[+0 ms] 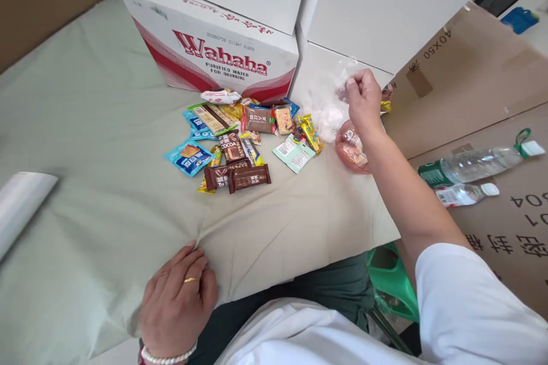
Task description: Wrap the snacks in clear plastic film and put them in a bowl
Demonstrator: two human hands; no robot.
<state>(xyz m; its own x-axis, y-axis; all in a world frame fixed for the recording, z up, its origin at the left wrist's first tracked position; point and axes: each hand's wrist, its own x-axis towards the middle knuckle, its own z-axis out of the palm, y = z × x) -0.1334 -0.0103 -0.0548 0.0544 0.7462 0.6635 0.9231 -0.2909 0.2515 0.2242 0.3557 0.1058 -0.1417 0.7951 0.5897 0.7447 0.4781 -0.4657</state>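
My right hand is closed in a pinch on a crumpled clear plastic bag, raised at the back right of the cloth-covered table. Below the wrist stands a pinkish see-through bowl with wrapped snacks in it, partly hidden by my forearm. My left hand rests palm down on the tablecloth by the near edge, fingers lying forward and holding nothing. Between the hands lies a pile of packaged snacks: brown cocoa bars, a blue packet, a pale green packet and a red-brown packet.
A Wahaha water carton stands behind the pile, with white boxes beside it. Two plastic bottles lie against cardboard on the right. A green stool is below the table. A white roll-like object lies at left.
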